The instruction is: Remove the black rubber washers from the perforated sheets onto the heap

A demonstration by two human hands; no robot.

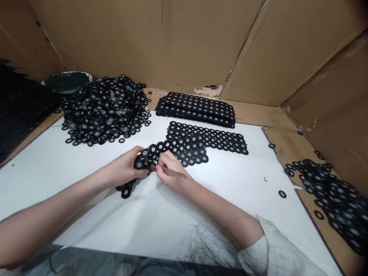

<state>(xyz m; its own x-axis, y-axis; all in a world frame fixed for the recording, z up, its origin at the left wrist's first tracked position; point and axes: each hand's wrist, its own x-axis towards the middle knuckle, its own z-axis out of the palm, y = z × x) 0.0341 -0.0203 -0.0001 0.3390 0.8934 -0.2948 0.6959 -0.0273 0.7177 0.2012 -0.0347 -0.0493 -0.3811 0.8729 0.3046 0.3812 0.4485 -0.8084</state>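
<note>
A mat of black rings point(183, 148), joined edge to edge in rows, lies in front of me on the white sheet point(218, 191). Its near-left end is gripped by my left hand point(127, 167), the thumb on the near side and the fingers over the far edge. Part of the mat hangs folded below that hand. My right hand point(171, 173) pinches a slim reddish-brown tool point(173, 173) like a pen or a hook. The tool's tip points left at the rings by my left thumb; its exact contact is too small to tell.
Behind lie a flat ring mat point(228, 140) and a stack of mats point(195, 107). A large heap of loose rings point(106, 106) stands at the left by a bowl point(67, 82) of dark green stuff. More rings point(338, 201) lie right. Cardboard walls point(194, 41) enclose the back.
</note>
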